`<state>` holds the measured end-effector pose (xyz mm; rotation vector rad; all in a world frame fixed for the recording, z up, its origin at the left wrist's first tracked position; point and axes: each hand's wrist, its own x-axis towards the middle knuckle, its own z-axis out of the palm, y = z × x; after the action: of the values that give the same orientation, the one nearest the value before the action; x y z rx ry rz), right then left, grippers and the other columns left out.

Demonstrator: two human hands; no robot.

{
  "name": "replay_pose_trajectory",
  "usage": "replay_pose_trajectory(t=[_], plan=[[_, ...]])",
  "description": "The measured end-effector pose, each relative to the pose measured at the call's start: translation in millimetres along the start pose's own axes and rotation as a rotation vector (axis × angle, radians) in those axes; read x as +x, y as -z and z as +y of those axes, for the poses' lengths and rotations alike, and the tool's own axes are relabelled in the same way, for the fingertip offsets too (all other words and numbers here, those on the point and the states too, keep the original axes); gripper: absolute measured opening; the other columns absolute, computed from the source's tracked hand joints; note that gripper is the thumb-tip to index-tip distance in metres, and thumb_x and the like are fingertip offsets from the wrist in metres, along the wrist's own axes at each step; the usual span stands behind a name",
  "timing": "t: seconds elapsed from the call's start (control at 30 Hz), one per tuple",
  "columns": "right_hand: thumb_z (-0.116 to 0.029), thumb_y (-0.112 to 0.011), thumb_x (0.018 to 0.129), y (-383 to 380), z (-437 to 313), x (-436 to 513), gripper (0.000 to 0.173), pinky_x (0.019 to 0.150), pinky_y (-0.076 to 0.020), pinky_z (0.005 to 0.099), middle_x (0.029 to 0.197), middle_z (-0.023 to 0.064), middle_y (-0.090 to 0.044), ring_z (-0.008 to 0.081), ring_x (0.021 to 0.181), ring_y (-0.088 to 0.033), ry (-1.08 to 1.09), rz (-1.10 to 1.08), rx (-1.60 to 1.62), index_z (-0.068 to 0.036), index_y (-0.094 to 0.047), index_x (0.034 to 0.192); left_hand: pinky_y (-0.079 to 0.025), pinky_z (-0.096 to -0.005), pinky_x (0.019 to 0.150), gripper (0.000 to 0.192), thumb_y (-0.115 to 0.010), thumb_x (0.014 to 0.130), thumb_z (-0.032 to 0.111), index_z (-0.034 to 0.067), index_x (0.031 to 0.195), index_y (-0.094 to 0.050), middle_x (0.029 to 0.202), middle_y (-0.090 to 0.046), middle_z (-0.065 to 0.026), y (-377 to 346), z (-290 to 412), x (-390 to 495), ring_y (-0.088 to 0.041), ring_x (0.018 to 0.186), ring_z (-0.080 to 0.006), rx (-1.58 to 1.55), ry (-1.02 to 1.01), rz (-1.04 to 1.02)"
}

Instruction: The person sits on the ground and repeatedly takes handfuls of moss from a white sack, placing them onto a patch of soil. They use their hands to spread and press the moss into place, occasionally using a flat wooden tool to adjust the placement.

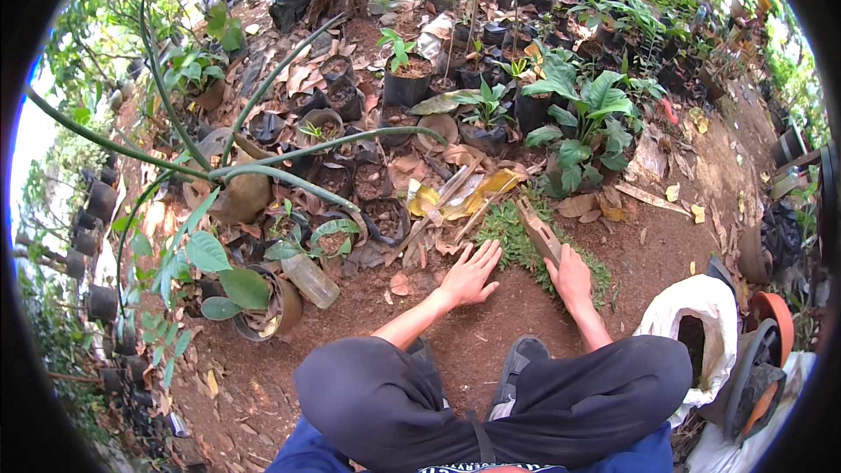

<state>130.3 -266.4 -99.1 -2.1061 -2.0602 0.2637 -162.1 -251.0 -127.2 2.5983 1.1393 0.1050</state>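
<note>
My right hand (571,277) is closed around the near end of a flat, worn piece of wood or similar material (539,231), which has slots in it. That piece lies slantwise over a patch of low green ground plants (510,231). My left hand (470,274) rests flat with its fingers spread on the brown soil (453,335), just left of the plants, and holds nothing. Beyond the hands lie yellow dry leaves (483,195) and thin dry sticks.
An open white sack (709,295) stands at the right, near an orange pot rim (775,318). A clear plastic bottle (310,280) lies by a tilted pot (289,309) at the left. Potted seedlings and a broad-leaved plant (588,108) spread ahead.
</note>
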Motion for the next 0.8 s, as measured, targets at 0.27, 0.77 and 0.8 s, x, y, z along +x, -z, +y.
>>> replay_pose_trajectory(t=[0.27,0.77,0.8], plan=[[-0.038,-0.076,0.095,11.6,7.4,2.1,0.053,0.081,-0.0576,0.0508,0.11,0.0201,-0.071,0.0402,0.098,-0.071,0.05,0.041,0.047,0.0,-0.057,0.126,-0.016,-0.0525,0.132,0.089,-0.06,0.101,0.049,0.0,0.167,-0.025,0.176,-0.023,-0.0185,2.4,-4.8,2.7,-0.02,0.164,-0.0316,0.024,-0.044,-0.007],[-0.039,-0.083,0.088,-0.9,2.3,9.3,0.057,0.083,-0.0577,0.0522,0.107,0.0206,-0.072,0.042,0.097,-0.072,0.056,0.004,0.06,-0.001,-0.056,0.119,-0.02,-0.051,0.132,0.09,-0.06,0.099,0.05,-0.002,0.165,-0.028,0.175,-0.025,-0.0198,12.4,-8.2,9.3,-0.024,0.163,-0.0323,-0.013,-0.058,-0.065],[-0.039,-0.084,0.088,5.8,0.2,9.4,0.055,0.082,-0.0576,0.0523,0.106,0.0206,-0.072,0.0422,0.096,-0.072,0.036,-0.025,0.059,-0.002,-0.056,0.118,-0.02,-0.0509,0.132,0.091,-0.061,0.098,0.05,-0.002,0.165,-0.028,0.175,-0.025,-0.0193,10.2,-6.7,8.6,-0.023,0.163,-0.032,-0.017,-0.043,-0.068]])
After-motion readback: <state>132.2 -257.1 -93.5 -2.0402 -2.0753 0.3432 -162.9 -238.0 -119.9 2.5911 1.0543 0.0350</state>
